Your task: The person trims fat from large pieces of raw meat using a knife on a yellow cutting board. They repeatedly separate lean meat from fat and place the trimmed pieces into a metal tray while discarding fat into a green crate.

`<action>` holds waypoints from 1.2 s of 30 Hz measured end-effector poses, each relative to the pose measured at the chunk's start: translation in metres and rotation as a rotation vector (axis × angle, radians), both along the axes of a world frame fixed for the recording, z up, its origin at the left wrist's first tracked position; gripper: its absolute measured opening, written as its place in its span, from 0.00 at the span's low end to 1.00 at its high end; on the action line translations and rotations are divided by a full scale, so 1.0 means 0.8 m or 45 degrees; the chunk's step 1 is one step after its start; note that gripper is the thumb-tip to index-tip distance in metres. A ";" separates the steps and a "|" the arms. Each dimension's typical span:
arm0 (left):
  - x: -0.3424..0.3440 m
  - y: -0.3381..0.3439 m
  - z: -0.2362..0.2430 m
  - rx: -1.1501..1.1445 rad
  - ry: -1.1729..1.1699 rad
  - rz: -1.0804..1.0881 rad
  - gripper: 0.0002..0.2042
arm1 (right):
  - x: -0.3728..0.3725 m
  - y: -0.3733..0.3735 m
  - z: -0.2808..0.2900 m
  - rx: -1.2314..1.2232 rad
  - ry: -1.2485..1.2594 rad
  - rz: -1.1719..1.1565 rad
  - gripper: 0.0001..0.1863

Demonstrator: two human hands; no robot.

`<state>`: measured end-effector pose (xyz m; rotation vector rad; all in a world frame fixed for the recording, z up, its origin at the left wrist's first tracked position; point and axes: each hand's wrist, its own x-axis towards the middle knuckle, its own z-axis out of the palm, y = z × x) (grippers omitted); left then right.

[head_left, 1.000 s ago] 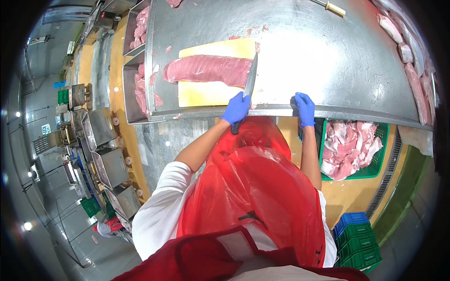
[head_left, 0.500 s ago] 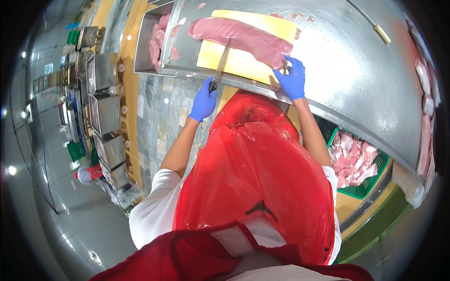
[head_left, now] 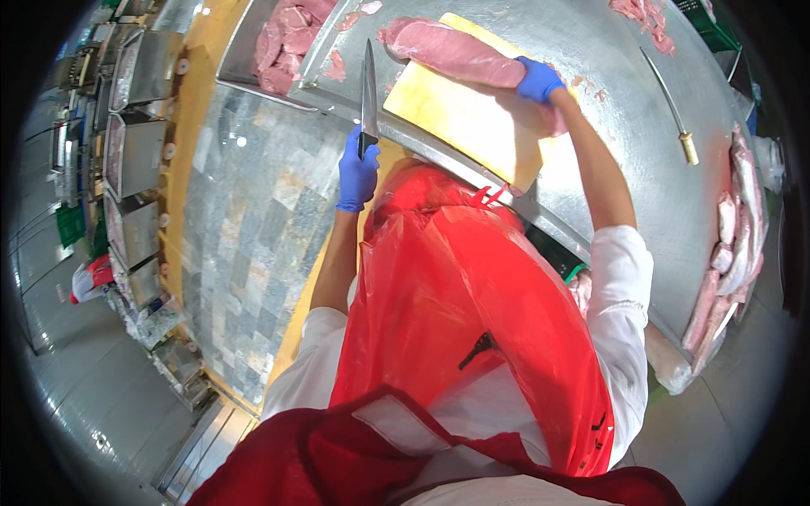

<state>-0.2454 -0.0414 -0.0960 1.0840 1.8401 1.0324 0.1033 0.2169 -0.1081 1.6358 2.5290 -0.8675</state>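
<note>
My left hand (head_left: pixel 357 175), in a blue glove, grips the black handle of a long knife (head_left: pixel 369 91) whose blade points away from me over the steel table's near edge. My right hand (head_left: pixel 537 80), also in a blue glove, rests on a long pink slab of raw meat (head_left: pixel 451 52) that lies across the far side of a yellow cutting board (head_left: pixel 464 122). The knife is to the left of the board, apart from the meat. I wear a red plastic apron (head_left: pixel 472 295).
The steel table (head_left: pixel 624 110) holds a sharpening steel (head_left: pixel 671 105) at right, meat scraps at the far edge and several meat strips (head_left: pixel 730 261) at its right end. A tray of pink meat pieces (head_left: pixel 283 42) sits left. Metal bins (head_left: pixel 135 126) line the far left.
The view has swung, so the table now sits higher and tilted. My right hand has moved from the table's edge onto the meat slab; the knife has come off the board to its left.
</note>
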 end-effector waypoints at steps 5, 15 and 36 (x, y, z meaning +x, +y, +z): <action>-0.017 0.036 -0.013 -0.038 -0.114 -0.115 0.25 | 0.035 0.050 -0.036 -0.936 0.434 -0.414 0.25; 0.010 0.111 0.004 0.229 0.028 -0.286 0.22 | 0.009 -0.043 -0.031 -0.403 0.369 -0.372 0.35; -0.001 0.353 0.068 0.602 1.589 -2.135 0.11 | 0.068 -0.061 -0.049 0.547 -0.093 -0.402 0.54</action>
